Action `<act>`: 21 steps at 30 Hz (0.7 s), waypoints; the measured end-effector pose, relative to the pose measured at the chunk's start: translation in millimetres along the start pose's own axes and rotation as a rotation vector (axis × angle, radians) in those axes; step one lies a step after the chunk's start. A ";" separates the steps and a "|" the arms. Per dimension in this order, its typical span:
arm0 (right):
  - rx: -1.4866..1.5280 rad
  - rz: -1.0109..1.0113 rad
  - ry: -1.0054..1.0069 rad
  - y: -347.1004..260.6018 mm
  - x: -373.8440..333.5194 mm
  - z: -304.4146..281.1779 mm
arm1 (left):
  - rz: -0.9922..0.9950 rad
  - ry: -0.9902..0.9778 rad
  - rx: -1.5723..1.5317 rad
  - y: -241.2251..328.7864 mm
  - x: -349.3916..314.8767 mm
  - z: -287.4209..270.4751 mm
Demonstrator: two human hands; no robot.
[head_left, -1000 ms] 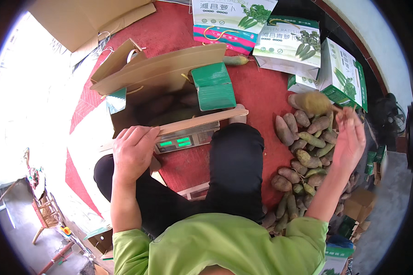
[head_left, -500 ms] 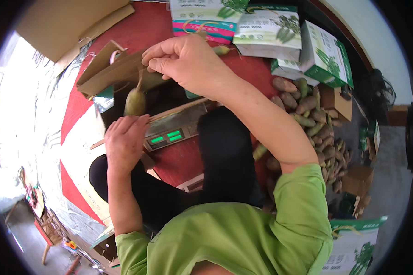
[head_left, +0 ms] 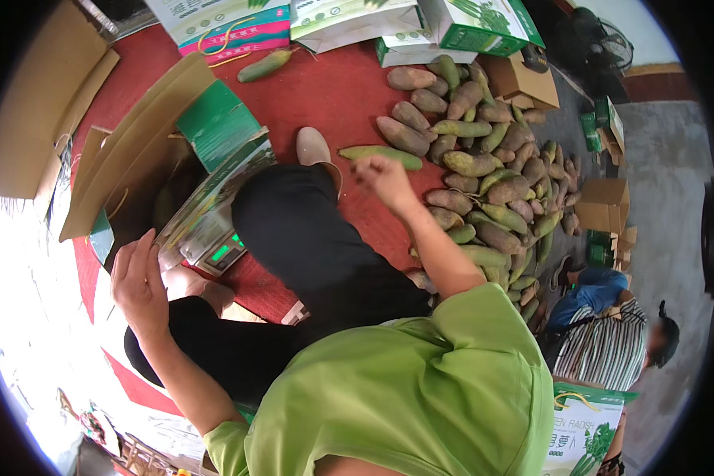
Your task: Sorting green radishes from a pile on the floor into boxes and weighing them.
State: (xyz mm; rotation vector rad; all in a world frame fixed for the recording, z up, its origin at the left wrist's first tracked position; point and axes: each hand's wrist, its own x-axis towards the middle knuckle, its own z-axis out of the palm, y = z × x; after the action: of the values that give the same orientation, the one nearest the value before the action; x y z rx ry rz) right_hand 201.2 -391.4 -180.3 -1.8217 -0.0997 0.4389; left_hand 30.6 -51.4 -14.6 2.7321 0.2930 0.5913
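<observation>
My left hand (head_left: 140, 287) has its fingers stretched out and holds nothing, beside the near corner of an open cardboard box (head_left: 127, 151). That box sits tilted on a weighing scale with a lit green display (head_left: 224, 252); its dark inside hides most of what lies there. Over the red floor covering, my right hand (head_left: 384, 184) is beside a long green radish (head_left: 382, 155) at the left edge of a big heap of radishes (head_left: 484, 163). Its fingers are bent and blurred, so whether they touch anything does not show.
Printed gift boxes (head_left: 349, 25) line the far side, and a lone radish (head_left: 264, 66) lies before them. A cardboard carton (head_left: 523, 82) stands behind the heap, a fan (head_left: 603, 44) farther back. At right, a person in a striped top (head_left: 603, 341) bends low.
The radish that hung from my right hand over the box is out of it. That hand has moved right to the heap; my left hand has come off the box edge. My view has turned right.
</observation>
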 end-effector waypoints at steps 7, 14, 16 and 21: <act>-0.341 0.377 -0.209 156.2 -69.0 1.9 | 0.005 -0.023 0.006 -7.1 -3.6 1.9; -0.604 0.407 -0.293 184.5 -90.3 -6.6 | 0.053 -0.006 0.009 -14.9 -4.2 6.2; -0.633 0.463 -0.313 189.4 -92.3 -13.2 | 0.043 -0.025 -0.010 -14.0 -4.5 7.7; -1.044 0.522 -0.373 182.6 -101.6 -36.5 | 0.065 -0.035 0.048 -20.3 -6.4 6.5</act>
State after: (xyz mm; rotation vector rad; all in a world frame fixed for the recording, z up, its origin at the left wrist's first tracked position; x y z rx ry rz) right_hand 91.4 -508.4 -319.0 -2.7699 -0.1193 1.2677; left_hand 25.1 -36.2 -29.8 2.8040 0.2129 0.5607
